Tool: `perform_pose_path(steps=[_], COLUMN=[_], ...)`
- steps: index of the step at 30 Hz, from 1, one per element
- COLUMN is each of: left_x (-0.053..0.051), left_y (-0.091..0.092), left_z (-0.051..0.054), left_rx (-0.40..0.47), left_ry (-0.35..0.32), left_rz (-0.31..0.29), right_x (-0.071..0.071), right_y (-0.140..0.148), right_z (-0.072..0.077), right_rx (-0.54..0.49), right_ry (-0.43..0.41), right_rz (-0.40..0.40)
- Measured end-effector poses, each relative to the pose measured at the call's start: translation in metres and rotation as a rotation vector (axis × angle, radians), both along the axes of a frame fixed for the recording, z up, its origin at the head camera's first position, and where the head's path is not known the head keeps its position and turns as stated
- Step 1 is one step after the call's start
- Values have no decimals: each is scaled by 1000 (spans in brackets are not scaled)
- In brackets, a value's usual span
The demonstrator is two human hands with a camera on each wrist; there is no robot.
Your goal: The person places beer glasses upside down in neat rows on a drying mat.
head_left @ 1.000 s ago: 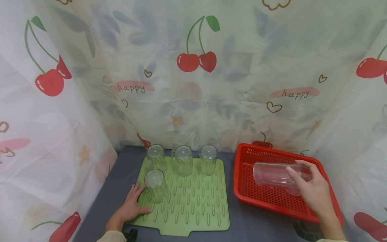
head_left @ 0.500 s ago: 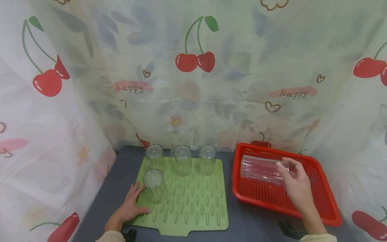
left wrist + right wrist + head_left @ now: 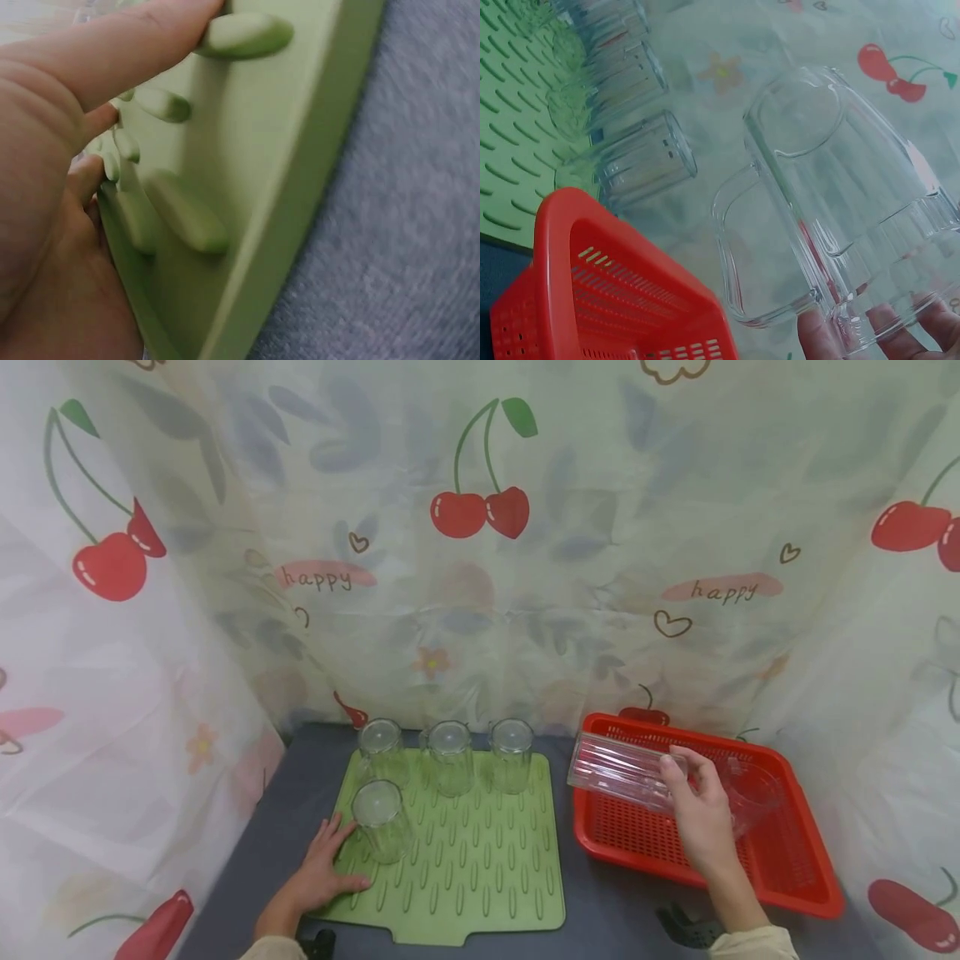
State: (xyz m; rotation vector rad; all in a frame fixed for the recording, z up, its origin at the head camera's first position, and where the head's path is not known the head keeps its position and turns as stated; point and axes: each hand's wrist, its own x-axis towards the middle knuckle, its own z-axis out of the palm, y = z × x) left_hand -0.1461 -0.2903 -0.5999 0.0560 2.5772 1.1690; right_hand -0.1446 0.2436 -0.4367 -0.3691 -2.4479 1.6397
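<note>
My right hand (image 3: 705,818) grips a clear glass mug (image 3: 622,768) near one end, and the mug lies tilted on its side above the red basket's left part. In the right wrist view the mug's handle (image 3: 724,247) and the fingertips (image 3: 892,337) at its lower end show. My left hand (image 3: 318,877) rests on the left edge of a green drying mat (image 3: 480,868), fingers spread and thumb on its ridged top. Beside those fingers an upside-down glass mug (image 3: 384,822) stands on the mat. Three more mugs stand inverted along the mat's back, including the rightmost mug (image 3: 512,756).
The red plastic basket (image 3: 652,877) stands right of the mat, with another clear glass piece (image 3: 753,789) inside it. Grey cloth (image 3: 262,852) covers the table. A cherry-printed curtain (image 3: 480,635) hangs behind and at both sides.
My right hand has moved left with the mug, from over the basket's middle to its left rim. The left hand has stayed in place on the mat.
</note>
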Motion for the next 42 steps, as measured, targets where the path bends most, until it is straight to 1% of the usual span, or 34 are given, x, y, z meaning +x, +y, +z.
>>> perform_pose_path(steps=[4,7,10,14,16,18,21,23,27,30,33,35,37,40,42], left_x=[1,1,3,7,8,9,11,13,19,23,25,26,26,25,24], left_y=[-1,0,0,-2,-4,-5,-4,-2,6,14,23,29,36,47,54], left_z=[1,5,15,36,47,57,72,84,108,128,143,150,155,160,162], left_rx=[11,22,33,32,32,22,-10,-48,-92,-80,-57,-36,-9,40,65], left_ry=[-24,-52,-64,-57,-30,17,123,188,288,349,423,468,499,514,515], left_rz=[23,54,85,98,92,86,78,78,82,79,73,75,81,82,78], right_x=[-2,-3,-4,-5,-6,-6,-6,-6,-6,-6,-5,-5,-5,-5,-5], right_y=[-4,-7,-12,-19,-22,-24,-27,-28,-31,-33,-36,-38,-40,-44,-46], right_z=[0,0,0,-1,-2,-3,-4,-5,-6,-7,-8,-9,-10,-11,-12], right_rx=[-6,-19,-39,-78,-95,-109,-115,-130,-163,-180,-202,-229,-257,-283,-280], right_ry=[-2,5,23,41,50,51,35,25,28,37,45,59,67,84,86], right_rz=[18,25,32,44,48,50,50,58,79,84,84,89,91,106,108])
